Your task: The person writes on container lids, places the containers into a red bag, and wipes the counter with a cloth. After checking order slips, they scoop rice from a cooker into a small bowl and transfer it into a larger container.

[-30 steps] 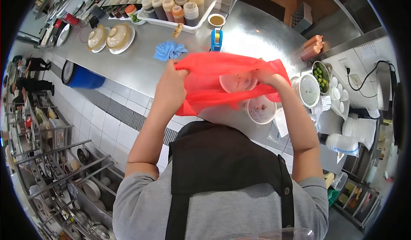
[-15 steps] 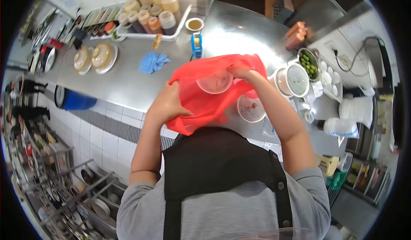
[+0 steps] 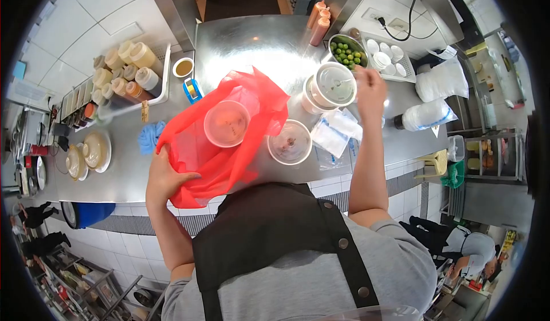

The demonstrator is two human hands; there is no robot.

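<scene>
A thin red plastic bag (image 3: 189, 166) lies on the steel counter, its near left edge gripped by my left hand (image 3: 165, 178). Inside it sits a round clear plastic tub (image 3: 227, 124). My right hand (image 3: 371, 89) is off the bag, fingers loosely bent and apart, with nothing visible in them. It hovers just right of a stack of lidded round tubs (image 3: 335, 86). Beside the bag stands another clear tub (image 3: 290, 143) with dark red bits showing through its lid. White folded packets (image 3: 332, 135) lie between this tub and my right forearm.
A bowl of green limes (image 3: 348, 52) and a tray of white cups (image 3: 395, 57) stand at the back right. Left are squeeze bottles (image 3: 129, 69) in a white tray, a sauce cup (image 3: 183, 67), a tape dispenser (image 3: 193, 90) and a blue cloth (image 3: 150, 136). Other people are in the background.
My right hand has let go of the bag and moved right to the stacked tubs. My left hand keeps its hold on the bag. The head view has turned right.
</scene>
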